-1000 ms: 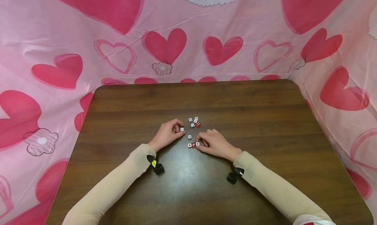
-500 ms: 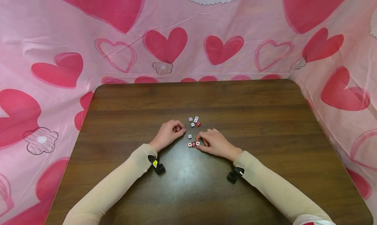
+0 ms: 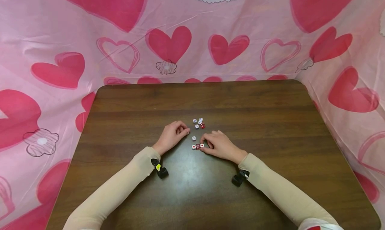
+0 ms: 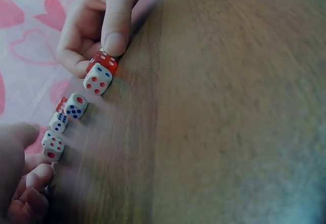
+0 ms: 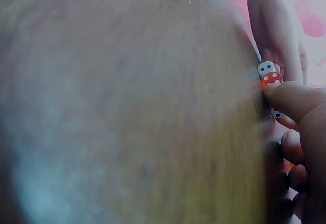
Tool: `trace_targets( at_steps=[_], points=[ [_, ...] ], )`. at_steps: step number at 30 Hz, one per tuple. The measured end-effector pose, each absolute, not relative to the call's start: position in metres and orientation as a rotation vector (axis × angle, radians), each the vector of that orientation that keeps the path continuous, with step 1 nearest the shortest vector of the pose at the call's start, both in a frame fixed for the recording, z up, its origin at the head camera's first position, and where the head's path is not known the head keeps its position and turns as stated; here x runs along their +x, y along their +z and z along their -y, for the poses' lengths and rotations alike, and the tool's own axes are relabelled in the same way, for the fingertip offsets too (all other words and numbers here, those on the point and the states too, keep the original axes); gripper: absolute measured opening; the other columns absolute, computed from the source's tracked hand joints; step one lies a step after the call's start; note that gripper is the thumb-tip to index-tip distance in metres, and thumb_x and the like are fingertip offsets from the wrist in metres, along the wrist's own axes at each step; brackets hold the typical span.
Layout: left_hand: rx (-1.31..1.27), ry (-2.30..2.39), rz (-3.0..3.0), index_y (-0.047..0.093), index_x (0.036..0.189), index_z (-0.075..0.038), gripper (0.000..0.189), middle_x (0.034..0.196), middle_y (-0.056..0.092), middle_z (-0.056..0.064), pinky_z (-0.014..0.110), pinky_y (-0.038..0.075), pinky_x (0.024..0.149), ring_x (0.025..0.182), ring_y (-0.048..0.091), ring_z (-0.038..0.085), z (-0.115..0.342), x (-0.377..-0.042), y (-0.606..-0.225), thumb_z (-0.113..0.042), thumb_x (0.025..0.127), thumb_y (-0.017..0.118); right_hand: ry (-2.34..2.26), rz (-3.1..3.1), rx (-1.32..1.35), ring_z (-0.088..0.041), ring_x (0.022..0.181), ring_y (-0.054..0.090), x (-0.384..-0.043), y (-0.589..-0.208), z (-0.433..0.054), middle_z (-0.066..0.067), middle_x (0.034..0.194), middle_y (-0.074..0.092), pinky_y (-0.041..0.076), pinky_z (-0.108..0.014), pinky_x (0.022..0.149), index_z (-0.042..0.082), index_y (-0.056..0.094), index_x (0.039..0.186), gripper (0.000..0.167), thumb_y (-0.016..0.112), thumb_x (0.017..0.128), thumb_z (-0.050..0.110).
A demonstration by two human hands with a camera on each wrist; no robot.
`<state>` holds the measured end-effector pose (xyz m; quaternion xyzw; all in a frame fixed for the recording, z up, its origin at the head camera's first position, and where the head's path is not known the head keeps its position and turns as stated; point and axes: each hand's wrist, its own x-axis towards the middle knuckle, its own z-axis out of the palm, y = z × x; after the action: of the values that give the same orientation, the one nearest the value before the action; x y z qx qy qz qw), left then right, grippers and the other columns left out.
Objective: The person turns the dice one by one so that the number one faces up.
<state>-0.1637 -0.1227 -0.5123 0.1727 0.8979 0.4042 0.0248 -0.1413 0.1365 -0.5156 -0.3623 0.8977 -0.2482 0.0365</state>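
In the head view, my left hand (image 3: 171, 134) lies left of the dice, thumb and index finger together. It appears to pinch a white die, mostly hidden there. My right hand (image 3: 222, 146) pinches the right end of a short row: a white die (image 3: 194, 147), a red die (image 3: 198, 146) and another white die (image 3: 202, 145) between thumb and index finger. Just above the row sits a single white die (image 3: 194, 138). In the left wrist view, a white die (image 4: 53, 151) shows close to my left fingertips (image 4: 43, 172).
Farther back stand a red die (image 3: 203, 125) and several white dice, one of them (image 3: 197, 126) nearest the front. The brown wooden table (image 3: 255, 106) extends on all sides. Behind it hangs a pink cloth (image 3: 198, 22) with hearts.
The white die seen between my left fingers a second ago is now mostly covered, as thumb and index finger have come together. My right hand and the row have stayed put.
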Motion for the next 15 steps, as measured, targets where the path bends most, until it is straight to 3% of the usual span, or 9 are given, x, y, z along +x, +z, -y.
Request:
trace_targets(
  at_steps=[10, 15],
  points=[
    [0.603, 1.225, -2.765, 0.071, 0.104, -0.01, 0.014, 0.086, 0.059, 0.001, 0.03, 0.044, 0.069, 0.072, 0.05, 0.014, 0.1233, -0.164, -0.5121, -0.018, 0.094, 0.079, -0.771, -2.761, -1.116, -0.006, 0.067, 0.038, -0.1419, -0.5153, -0.1364, 0.015, 0.066, 0.042, 0.036, -0.033, 0.078, 0.023, 0.066, 0.103, 0.018, 0.078, 0.095, 0.034],
    [0.543, 1.245, -2.764, 0.071, 0.103, -0.01, 0.016, 0.085, 0.061, 0.001, 0.03, 0.046, 0.068, 0.071, 0.052, 0.013, 0.1233, -0.1624, -0.5118, -0.023, 0.097, 0.076, -0.767, -2.758, -1.104, -0.006, 0.067, 0.038, -0.1414, -0.5163, -0.1365, 0.015, 0.066, 0.042, 0.036, -0.033, 0.078, 0.023, 0.066, 0.103, 0.018, 0.078, 0.095, 0.034]
  ],
)
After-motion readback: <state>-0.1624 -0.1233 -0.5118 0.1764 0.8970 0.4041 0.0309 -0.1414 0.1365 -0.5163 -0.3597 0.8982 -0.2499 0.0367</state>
